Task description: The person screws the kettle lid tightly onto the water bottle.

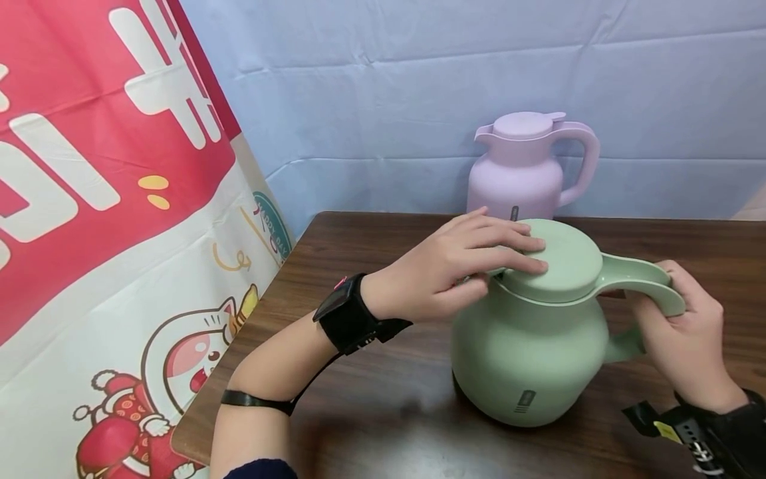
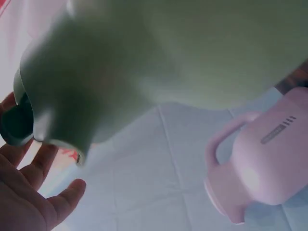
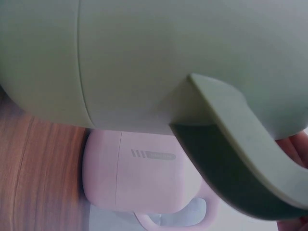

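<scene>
A light green thermos jug point(image 1: 529, 359) with a round lid point(image 1: 553, 259) is at the right of the head view, low over the wooden table. My left hand point(image 1: 451, 266) reaches across the spout side, its extended fingers resting on the lid's edge. In the left wrist view that hand point(image 2: 29, 192) shows its thumb apart from the jug. My right hand point(image 1: 688, 326) grips the jug's handle point(image 1: 628, 346), with the top lever close at its thumb. The handle point(image 3: 240, 144) fills much of the right wrist view, where only a few fingers show.
Behind the green jug stands a pink-lilac thermos jug point(image 1: 517, 176), its handle to the right; the green jug hides its lower part. The brown wooden table point(image 1: 371, 399) meets a pale blue cloth backdrop point(image 1: 383, 106). A red and white printed banner point(image 1: 120, 279) hangs at the left.
</scene>
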`<state>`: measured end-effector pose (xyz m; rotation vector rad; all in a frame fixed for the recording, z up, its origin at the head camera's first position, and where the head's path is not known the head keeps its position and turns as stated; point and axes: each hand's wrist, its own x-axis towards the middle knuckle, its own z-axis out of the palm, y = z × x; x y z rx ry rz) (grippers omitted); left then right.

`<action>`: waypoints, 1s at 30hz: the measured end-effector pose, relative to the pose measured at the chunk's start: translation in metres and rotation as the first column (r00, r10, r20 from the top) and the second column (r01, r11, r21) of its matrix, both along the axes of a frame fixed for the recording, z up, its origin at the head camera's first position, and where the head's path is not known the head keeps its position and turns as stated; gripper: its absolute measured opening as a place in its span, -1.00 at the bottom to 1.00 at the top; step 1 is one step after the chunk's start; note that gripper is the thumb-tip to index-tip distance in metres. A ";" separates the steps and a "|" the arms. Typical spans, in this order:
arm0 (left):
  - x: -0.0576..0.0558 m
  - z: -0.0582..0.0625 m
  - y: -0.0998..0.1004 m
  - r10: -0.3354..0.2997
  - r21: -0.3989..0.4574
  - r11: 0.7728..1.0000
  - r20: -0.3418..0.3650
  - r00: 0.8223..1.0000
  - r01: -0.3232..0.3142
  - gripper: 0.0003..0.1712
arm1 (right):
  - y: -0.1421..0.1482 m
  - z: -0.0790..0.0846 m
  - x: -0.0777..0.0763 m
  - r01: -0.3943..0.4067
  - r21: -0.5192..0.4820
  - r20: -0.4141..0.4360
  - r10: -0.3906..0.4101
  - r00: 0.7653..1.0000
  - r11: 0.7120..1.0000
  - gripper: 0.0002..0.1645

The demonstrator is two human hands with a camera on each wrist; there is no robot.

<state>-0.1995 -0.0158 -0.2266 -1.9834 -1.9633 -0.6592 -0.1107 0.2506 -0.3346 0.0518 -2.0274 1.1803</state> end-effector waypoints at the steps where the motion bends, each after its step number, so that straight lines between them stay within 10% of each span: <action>1: -0.001 0.000 -0.001 -0.002 0.004 1.000 0.007 1.000 0.002 -0.41 | 0.000 0.000 0.000 -0.005 -0.004 -0.005 0.005 1.000 1.000 -0.82; 12: -0.024 0.002 0.003 -0.136 0.163 0.978 0.029 0.990 0.130 -0.38 | -0.003 -0.001 -0.001 -0.024 -0.005 -0.010 0.024 1.000 1.000 -0.85; 18: -0.025 0.004 -0.005 0.014 0.167 0.986 -0.075 0.997 -0.002 -0.37 | -0.005 0.000 -0.002 -0.039 0.003 -0.026 0.039 0.999 0.999 -0.84; 24: -0.003 0.004 -0.008 0.187 0.100 0.980 -0.160 0.969 -0.172 -0.69 | -0.003 0.002 -0.002 -0.021 -0.013 -0.045 0.020 0.999 1.000 -0.80; 30: 0.009 0.004 0.002 0.287 -0.044 0.956 -0.058 0.956 -0.290 -0.44 | -0.002 0.000 -0.003 -0.087 -0.010 -0.126 0.085 0.988 0.996 -0.80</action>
